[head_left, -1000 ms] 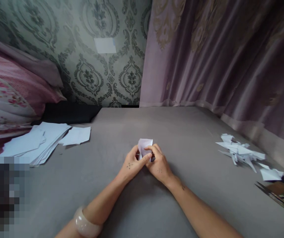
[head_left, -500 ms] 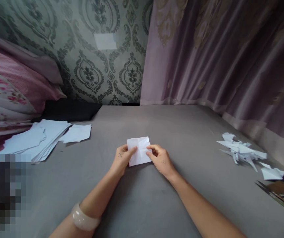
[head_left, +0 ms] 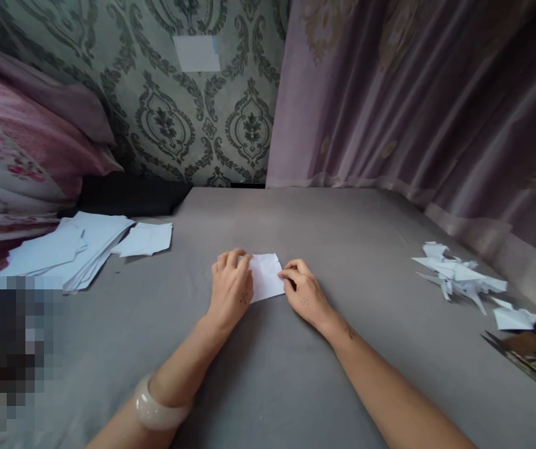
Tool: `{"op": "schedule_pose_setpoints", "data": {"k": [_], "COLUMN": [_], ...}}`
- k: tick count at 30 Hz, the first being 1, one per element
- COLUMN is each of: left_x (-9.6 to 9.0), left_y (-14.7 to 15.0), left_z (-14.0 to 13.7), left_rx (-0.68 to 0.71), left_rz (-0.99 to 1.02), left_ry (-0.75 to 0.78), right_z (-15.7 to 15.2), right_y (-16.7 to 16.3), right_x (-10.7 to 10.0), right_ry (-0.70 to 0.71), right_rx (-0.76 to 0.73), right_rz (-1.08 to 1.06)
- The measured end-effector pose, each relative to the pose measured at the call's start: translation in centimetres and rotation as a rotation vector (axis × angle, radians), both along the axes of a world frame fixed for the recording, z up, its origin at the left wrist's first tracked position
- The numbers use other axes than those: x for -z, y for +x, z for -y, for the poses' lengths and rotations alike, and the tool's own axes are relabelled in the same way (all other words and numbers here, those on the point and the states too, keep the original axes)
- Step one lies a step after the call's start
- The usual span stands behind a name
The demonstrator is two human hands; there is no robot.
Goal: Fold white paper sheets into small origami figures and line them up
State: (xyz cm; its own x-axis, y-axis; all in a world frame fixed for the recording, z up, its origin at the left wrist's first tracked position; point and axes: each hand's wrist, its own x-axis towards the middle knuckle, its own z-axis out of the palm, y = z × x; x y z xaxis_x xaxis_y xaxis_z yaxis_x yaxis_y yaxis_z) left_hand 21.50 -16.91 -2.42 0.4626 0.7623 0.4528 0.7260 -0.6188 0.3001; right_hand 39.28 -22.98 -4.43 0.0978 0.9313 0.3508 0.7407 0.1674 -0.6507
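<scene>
A small white sheet of paper (head_left: 266, 276) with faint creases lies low over the grey surface in front of me. My left hand (head_left: 231, 284) is palm down across its left edge, fingers bent and holding it there, so that side is hidden. At the right edge, my right hand (head_left: 304, 290) pinches the paper between thumb and forefinger. A pale bangle (head_left: 160, 405) circles my left forearm.
On the left, a stack of white paper (head_left: 93, 246) lies beside smaller sheets (head_left: 149, 239). Folded paper pieces (head_left: 459, 274) are heaped at the right, near another folded piece (head_left: 515, 317) and scissors (head_left: 497, 346). Behind are a black cloth (head_left: 130, 196) and curtain (head_left: 343, 125).
My left hand has turned from a thumb-on-top pinch to palm down over the paper's left side. My right hand keeps its pinch at the right edge. The view has tilted slightly downward.
</scene>
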Motion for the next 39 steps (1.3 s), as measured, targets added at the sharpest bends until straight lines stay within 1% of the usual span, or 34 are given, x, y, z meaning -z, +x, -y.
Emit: {"op": "schedule_pose_setpoints", "data": {"k": [2,3,7,11,14,18,24,30,34,39], "left_x": [-0.6,-0.8,-1.3,-1.4,-1.3,-1.1,-1.3,-1.2,-1.0,-0.5], "left_y": [0.3,0.4,0.7,0.4,0.1,0.0,0.4,0.9,0.9,0.6], "left_z": [1.0,1.4,2.7,2.6,2.1,1.6,1.4,2.2,2.1,1.2], "left_rx": [0.135,0.171,0.2,0.29,0.366,0.423,0.435,0.404,0.355,0.291], "left_rz": [-0.084,-0.108,-0.179,-0.27,-0.339,-0.36,-0.348,-0.396,-0.304,-0.141], "left_ry": [-0.019,-0.024,0.013,-0.006,0.011,0.01,-0.011,0.058,0.05,-0.044], "right_z": [0.1,0.2,0.5,0.7,0.8,0.7,1.2,3.5,4.0,3.6], "right_y": [0.1,0.1,0.4,0.7,0.7,0.9,1.1,-0.2,-0.6,-0.8], "right_x": [-0.1,-0.1,-0.4,-0.7,-0.8,-1.1,-2.1,-2.2,-1.9,-1.5], "right_ry": [-0.006,-0.015,-0.057,-0.084,-0.091,-0.102,-0.136,-0.088,-0.059,-0.041], "right_rx": [-0.009,-0.013,-0.034,-0.07,-0.079,-0.086,-0.13,-0.042,0.002,0.052], "right_rz": [0.01,0.014,0.052,0.108,0.133,0.144,0.137,0.232,0.232,0.208]}}
